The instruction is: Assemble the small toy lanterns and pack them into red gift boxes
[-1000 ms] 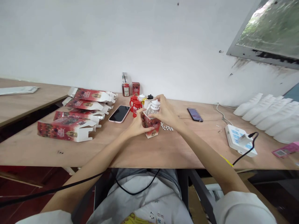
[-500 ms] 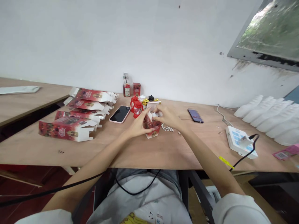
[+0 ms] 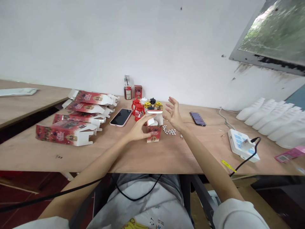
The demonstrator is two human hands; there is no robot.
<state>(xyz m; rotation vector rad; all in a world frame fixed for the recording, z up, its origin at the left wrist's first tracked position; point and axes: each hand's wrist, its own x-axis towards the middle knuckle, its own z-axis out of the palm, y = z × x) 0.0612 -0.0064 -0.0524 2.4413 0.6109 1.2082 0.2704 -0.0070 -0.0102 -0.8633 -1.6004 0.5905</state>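
Note:
A small red printed box [image 3: 154, 131] stands upright on the wooden table [image 3: 147, 156], its top flaps open. My left hand [image 3: 138, 128] grips the box's left side, thumb at the flap. My right hand [image 3: 173, 113] hovers just right of the box, fingers spread, holding nothing. Behind the box stand several small toy lanterns [image 3: 145, 107] in red, gold, white and black. Small white beads [image 3: 170, 131] lie scattered right of the box.
Flat red cartons [image 3: 78, 116] are stacked at the left. A pink-cased phone [image 3: 121, 116] lies beside them, a dark phone [image 3: 198, 118] to the right. A white power strip [image 3: 241, 143] with a black cable and rows of white bottles [image 3: 274, 117] sit at the right.
The white-topped lantern went down into the red box. My right hand let go and lifted off with fingers spread. My left hand stayed on the box.

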